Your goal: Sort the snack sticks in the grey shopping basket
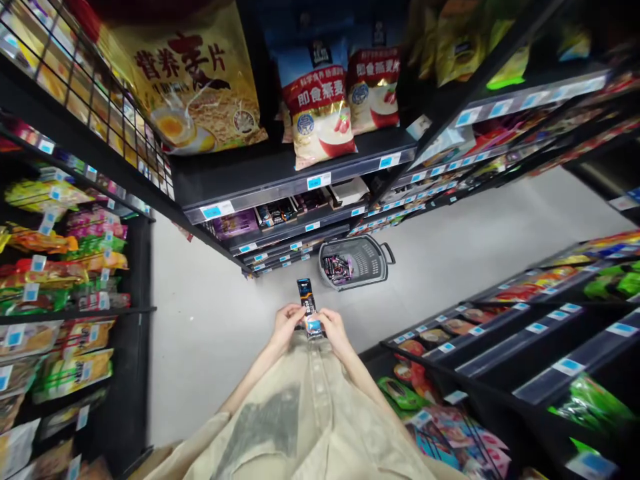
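Observation:
Both my hands hold one small dark packet (pixel 306 297) with a blue label, close in front of my beige shirt. My left hand (pixel 286 323) grips its left side and my right hand (pixel 332 329) grips its lower right end. The packet's top sticks up above my fingers. A grey plastic shopping basket (pixel 373 261) stands on the floor just beyond the packet, with several dark packets lying in its left part.
Black shelves surround me: large cereal and oat bags (pixel 320 107) on the shelf (pixel 280 175) ahead, snack packets (pixel 60 267) on the left, more snacks on shelves (pixel 525 333) at the right. Pale floor (pixel 210 333) runs between them.

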`<state>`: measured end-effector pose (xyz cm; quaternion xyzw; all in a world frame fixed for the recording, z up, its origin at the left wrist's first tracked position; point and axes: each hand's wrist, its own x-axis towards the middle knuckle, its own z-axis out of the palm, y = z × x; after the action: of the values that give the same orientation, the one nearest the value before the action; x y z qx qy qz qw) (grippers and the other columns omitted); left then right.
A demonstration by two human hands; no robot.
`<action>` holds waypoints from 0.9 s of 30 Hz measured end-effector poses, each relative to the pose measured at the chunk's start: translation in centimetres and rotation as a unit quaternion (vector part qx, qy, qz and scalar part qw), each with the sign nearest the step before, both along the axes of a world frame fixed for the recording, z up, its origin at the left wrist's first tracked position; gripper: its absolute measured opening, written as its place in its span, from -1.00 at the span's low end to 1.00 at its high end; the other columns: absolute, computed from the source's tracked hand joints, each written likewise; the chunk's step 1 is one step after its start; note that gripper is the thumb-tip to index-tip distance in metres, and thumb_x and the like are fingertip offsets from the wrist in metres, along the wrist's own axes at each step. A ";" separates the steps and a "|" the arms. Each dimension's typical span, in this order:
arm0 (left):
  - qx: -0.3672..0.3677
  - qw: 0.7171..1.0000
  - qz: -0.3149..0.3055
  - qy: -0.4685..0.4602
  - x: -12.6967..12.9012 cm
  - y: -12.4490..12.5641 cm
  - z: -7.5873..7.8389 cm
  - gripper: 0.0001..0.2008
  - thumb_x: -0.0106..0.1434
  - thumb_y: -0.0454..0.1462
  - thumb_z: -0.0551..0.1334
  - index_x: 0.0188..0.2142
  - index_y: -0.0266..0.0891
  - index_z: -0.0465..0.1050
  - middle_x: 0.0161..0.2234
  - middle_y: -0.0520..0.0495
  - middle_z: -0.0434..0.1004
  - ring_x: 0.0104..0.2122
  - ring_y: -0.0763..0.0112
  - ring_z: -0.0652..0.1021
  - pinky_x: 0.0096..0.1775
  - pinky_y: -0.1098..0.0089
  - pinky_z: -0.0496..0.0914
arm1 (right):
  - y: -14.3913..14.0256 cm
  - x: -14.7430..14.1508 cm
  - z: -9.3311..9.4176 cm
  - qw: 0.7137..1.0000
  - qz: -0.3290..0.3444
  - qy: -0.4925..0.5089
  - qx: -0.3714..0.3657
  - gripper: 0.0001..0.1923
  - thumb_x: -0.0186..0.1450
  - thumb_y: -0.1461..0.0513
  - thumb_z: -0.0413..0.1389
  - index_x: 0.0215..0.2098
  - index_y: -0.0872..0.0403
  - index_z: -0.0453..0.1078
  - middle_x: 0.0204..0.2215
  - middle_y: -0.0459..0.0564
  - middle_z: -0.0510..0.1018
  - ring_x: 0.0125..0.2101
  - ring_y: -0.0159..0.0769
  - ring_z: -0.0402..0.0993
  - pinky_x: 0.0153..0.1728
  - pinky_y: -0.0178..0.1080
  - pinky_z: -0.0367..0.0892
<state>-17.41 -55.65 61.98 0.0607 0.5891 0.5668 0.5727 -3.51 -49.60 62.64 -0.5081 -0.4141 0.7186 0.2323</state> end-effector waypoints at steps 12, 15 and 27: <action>0.023 0.992 -0.120 0.031 -1.0 3.3 0.7 -0.57 -0.08 -0.03 0.56 -0.41 -0.31 0.54 -0.58 0.05 0.45 -0.56 0.54 0.37 -0.43 0.47 0.26 | 0.9 1.0 0.4 0.999 -0.035 -0.006 0.014 -0.74 0.12 0.07 0.32 -0.54 0.05 0.43 -0.57 -0.15 0.42 -0.51 -0.34 0.28 -0.47 -0.31 0.16; 0.037 0.988 -0.151 0.006 0.2 4.6 0.5 -0.56 -0.03 -0.06 0.54 -0.29 -0.30 0.56 -0.48 0.01 0.53 -0.48 0.47 0.47 -0.35 0.44 0.34 | 2.2 2.2 -0.1 0.999 -0.051 0.005 0.014 -0.72 0.11 0.10 0.27 -0.58 0.03 0.31 -0.59 -0.19 0.37 -0.53 -0.36 0.23 -0.47 -0.32 0.14; 0.014 1.000 -0.007 -0.002 8.2 8.5 1.1 -0.51 -0.16 -0.16 0.60 -0.27 -0.30 0.53 -0.47 0.01 0.57 -0.46 0.47 0.51 -0.35 0.47 0.32 | 7.8 8.5 -0.9 0.998 0.036 0.045 -0.003 -0.57 0.14 -0.05 0.33 -0.59 0.03 0.31 -0.63 -0.18 0.29 -0.54 -0.35 0.18 -0.50 -0.31 0.12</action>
<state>-9.18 -47.14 63.08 0.0715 0.5794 0.5707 0.5774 4.99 -41.79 61.73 -0.4609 -0.4190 0.7497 0.2236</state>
